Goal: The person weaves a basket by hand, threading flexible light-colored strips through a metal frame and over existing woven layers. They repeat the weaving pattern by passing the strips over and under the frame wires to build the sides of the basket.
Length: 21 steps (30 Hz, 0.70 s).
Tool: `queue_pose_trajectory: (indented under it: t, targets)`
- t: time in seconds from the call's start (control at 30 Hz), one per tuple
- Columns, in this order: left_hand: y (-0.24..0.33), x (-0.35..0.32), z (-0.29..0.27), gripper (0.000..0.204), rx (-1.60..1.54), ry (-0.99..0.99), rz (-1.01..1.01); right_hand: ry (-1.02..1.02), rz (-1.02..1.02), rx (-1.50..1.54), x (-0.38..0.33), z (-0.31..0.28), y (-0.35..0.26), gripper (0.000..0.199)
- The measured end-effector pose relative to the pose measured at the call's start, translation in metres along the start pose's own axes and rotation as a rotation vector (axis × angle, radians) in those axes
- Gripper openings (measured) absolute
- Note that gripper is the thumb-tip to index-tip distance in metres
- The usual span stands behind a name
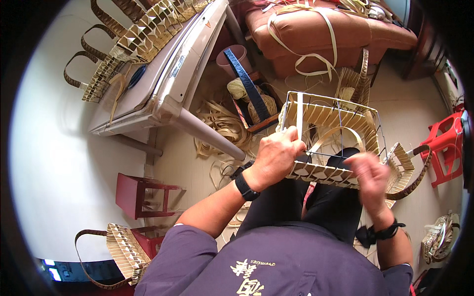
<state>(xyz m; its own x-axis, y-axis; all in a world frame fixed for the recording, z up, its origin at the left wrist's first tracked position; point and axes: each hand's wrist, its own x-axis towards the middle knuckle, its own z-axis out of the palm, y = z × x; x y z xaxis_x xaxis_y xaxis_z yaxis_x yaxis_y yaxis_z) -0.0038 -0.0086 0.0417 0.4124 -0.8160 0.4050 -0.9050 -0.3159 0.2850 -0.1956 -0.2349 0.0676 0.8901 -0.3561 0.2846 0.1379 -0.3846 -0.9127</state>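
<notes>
A wire-framed basket [369,129] rests on my lap, its sides wrapped in cream strips and its dark metal rods partly bare. My left hand [278,154] is closed at its near left corner, pinching a flat cream strip [299,111] that runs up across the frame. Another pale strip [348,132] arches in a loop inside the basket. My right hand [369,172], smeared by motion, is over the basket's near right side; whether its fingers hold anything does not show.
A table [170,91] bearing finished handled baskets stands at left. Ahead are a box [260,123] of coiled strips, a pink bin [236,55] and a brown sofa [316,34]. Loose strips [222,126] litter the floor. Red stools [448,143] [132,195] and more baskets stand on both sides.
</notes>
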Motion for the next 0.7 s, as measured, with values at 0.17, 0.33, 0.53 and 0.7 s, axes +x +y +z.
queue_pose_trajectory:
  t: [0.17,0.33,0.53,0.7]
  targets:
    - [-0.001,0.006,0.0,0.004,-0.058,-0.077,-0.029,-0.353,0.247,0.261,-0.012,0.052,0.022,0.063]
    - [-0.004,0.013,0.0,0.008,-0.08,-0.145,-0.072,-0.368,0.379,0.399,-0.002,0.08,0.034,0.066]
    - [-0.008,0.01,-0.001,0.01,-0.084,-0.157,-0.066,-0.25,0.357,0.222,-0.007,0.102,0.016,0.058]
    - [-0.008,0.012,-0.002,0.011,-0.07,-0.166,-0.059,-0.225,0.431,0.408,-0.003,0.104,0.025,0.055]
